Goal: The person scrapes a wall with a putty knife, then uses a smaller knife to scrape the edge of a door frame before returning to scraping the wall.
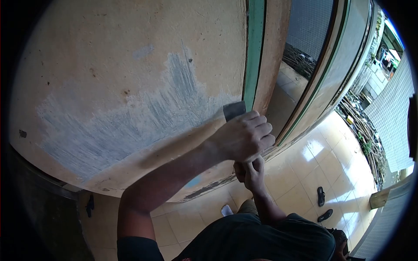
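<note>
My left hand (244, 137) is closed around a scraper (234, 110), whose dark flat blade lies against the wall beside the green frame strip (255, 52). Just below it, my right hand (250, 173) is closed near the lower end of what the left hand grips; what its fingers hold is hidden. The beige wall (130, 35) carries a wide scraped patch (161, 113) of grey-white streaks, left of the blade.
A window (305, 48) with a wooden frame stands right of the green strip. Black sandals (321, 196) lie on the tiled floor (283, 187). Piled sticks (363, 135) and a pale mesh sheet (394, 117) are at the far right.
</note>
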`<state>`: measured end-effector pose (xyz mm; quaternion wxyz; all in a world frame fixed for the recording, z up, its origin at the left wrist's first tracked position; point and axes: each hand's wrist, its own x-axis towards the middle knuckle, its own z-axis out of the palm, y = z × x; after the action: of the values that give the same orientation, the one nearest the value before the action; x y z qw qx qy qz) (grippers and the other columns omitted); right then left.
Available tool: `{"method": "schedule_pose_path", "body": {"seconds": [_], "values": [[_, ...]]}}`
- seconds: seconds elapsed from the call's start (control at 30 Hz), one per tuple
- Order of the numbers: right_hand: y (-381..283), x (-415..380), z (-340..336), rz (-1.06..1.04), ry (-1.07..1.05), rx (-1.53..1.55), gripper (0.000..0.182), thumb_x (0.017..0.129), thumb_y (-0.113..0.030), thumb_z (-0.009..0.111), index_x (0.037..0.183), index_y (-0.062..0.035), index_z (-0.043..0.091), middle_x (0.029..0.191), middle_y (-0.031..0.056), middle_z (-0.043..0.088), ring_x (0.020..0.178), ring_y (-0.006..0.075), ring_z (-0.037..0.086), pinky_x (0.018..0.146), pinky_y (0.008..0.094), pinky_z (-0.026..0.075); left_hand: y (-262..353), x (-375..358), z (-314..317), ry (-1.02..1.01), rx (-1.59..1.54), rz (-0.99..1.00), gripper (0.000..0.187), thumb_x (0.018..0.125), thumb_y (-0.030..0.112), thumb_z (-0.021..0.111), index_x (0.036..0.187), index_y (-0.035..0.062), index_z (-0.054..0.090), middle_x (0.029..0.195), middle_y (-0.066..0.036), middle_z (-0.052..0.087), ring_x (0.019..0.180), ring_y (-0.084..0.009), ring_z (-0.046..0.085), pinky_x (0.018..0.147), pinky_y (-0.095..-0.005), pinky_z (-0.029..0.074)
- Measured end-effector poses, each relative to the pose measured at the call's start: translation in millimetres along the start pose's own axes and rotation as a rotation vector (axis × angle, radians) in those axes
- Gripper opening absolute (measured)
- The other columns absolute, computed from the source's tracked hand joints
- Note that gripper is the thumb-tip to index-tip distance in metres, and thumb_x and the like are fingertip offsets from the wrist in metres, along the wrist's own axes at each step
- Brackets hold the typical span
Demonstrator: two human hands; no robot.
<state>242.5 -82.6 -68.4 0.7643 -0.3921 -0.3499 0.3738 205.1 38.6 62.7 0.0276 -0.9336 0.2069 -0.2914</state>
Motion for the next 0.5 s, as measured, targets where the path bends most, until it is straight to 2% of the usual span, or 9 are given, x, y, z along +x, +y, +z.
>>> {"method": "schedule_pose_path", "body": {"seconds": [0.07, 0.1, 0.13, 0.23, 0.3, 0.33, 0.4, 0.47, 0.5], "values": [[-27.1, 20.0, 14.4, 0.036, 0.022, -0.008, 0.027, 0.098, -0.02, 0.046, 0.077, -0.003, 0.047, 0.057, -0.001, 0.045, 0.044, 0.0042, 0.04, 0.04, 0.02, 0.029, -15.4, 11.7, -6.1, -0.034, 0.061, 0.001, 0.013, 0.062, 0.011, 0.066, 0.069, 0.008, 0.056, 0.066, -0.003, 0.053, 0.066, -0.0177, 0.056, 0.068, -0.0319, 0.047], [-23.7, 26.3, 14.4, -0.065, 0.015, -0.067, 0.022, 0.098, -0.02, 0.045, 0.091, -0.0008, 0.052, 0.057, -0.0009, 0.045, 0.044, 0.0037, 0.039, 0.04, 0.0192, 0.028, -20.8, 17.7, -10.3, -0.072, 0.134, 0.005, 0.011, 0.064, 0.011, 0.066, 0.067, 0.0089, 0.055, 0.065, -0.003, 0.054, 0.065, -0.0168, 0.058, 0.066, -0.0314, 0.048], [-24.5, 25.9, 18.1, -0.064, 0.017, -0.071, 0.022, 0.098, -0.02, 0.045, 0.091, -0.0008, 0.052, 0.057, -0.0009, 0.045, 0.044, 0.0037, 0.039, 0.04, 0.0192, 0.028, -24.7, 22.8, -13.2, -0.068, 0.131, 0.005, 0.011, 0.064, 0.011, 0.066, 0.067, 0.0089, 0.055, 0.065, -0.003, 0.054, 0.065, -0.0168, 0.058, 0.066, -0.0314, 0.048], [-30.8, 10.7, 23.9, -0.022, 0.01, -0.003, 0.034, 0.098, -0.025, 0.043, 0.119, 0.0021, 0.045, 0.057, -0.0011, 0.038, 0.039, 0.0044, 0.03, 0.034, 0.0207, 0.023, -28.9, 23.6, -12.1, -0.141, 0.127, -0.103, 0.01, 0.069, 0.012, 0.066, 0.068, 0.0094, 0.056, 0.063, -0.005, 0.055, 0.061, -0.016, 0.059, 0.062, -0.0318, 0.049], [-22.0, 3.0, 12.3, 0.048, -0.009, 0.076, 0.033, 0.099, -0.021, 0.041, 0.121, 0.0025, 0.045, 0.056, -0.0016, 0.039, 0.04, 0.004, 0.032, 0.036, 0.0205, 0.023, -27.7, 17.0, -1.3, -0.438, 0.115, -0.161, 0.012, 0.074, 0.016, 0.066, 0.069, 0.0096, 0.056, 0.063, -0.005, 0.057, 0.06, -0.0148, 0.059, 0.058, -0.0313, 0.049], [-18.4, 3.9, 8.8, 0.124, -0.032, 0.147, 0.032, 0.099, -0.017, 0.04, 0.123, 0.0028, 0.045, 0.055, -0.002, 0.041, 0.041, 0.0037, 0.033, 0.037, 0.0203, 0.024, -28.5, 14.2, 2.3, -0.437, 0.119, -0.16, 0.012, 0.074, 0.016, 0.066, 0.069, 0.0096, 0.056, 0.063, -0.005, 0.057, 0.06, -0.0148, 0.059, 0.058, -0.0313, 0.049], [-13.8, 8.8, 13.4, 0.099, 0.023, 0.091, 0.029, 0.099, -0.018, 0.041, 0.117, 0.003, 0.047, 0.056, -0.0013, 0.041, 0.041, 0.0039, 0.033, 0.037, 0.02, 0.024, -27.6, 15.8, 5.1, -0.369, 0.247, -0.038, 0.015, 0.078, 0.02, 0.065, 0.07, 0.0099, 0.056, 0.062, -0.003, 0.057, 0.06, -0.0139, 0.06, 0.06, -0.0305, 0.049], [-14.3, 19.3, 18.0, -0.01, 0.073, 0.09, 0.025, 0.099, -0.021, 0.042, 0.102, 0.0023, 0.051, 0.056, -0.0006, 0.042, 0.041, 0.0046, 0.034, 0.037, 0.0202, 0.025, -27.9, 23.8, -0.1, -0.401, 0.277, -0.052, 0.018, 0.08, 0.023, 0.065, 0.071, 0.0096, 0.057, 0.062, -0.003, 0.057, 0.061, -0.014, 0.061, 0.061, -0.03, 0.05], [-13.9, 23.4, 14.9, -0.003, 0.074, 0.086, 0.025, 0.099, -0.021, 0.042, 0.102, 0.0023, 0.051, 0.056, -0.0006, 0.042, 0.041, 0.0046, 0.034, 0.037, 0.0202, 0.025, -26.4, 27.2, -0.6, -0.352, 0.239, -0.029, 0.019, 0.083, 0.021, 0.062, 0.069, 0.0085, 0.057, 0.06, -0.004, 0.056, 0.058, -0.0127, 0.059, 0.06, -0.0299, 0.05]]}}
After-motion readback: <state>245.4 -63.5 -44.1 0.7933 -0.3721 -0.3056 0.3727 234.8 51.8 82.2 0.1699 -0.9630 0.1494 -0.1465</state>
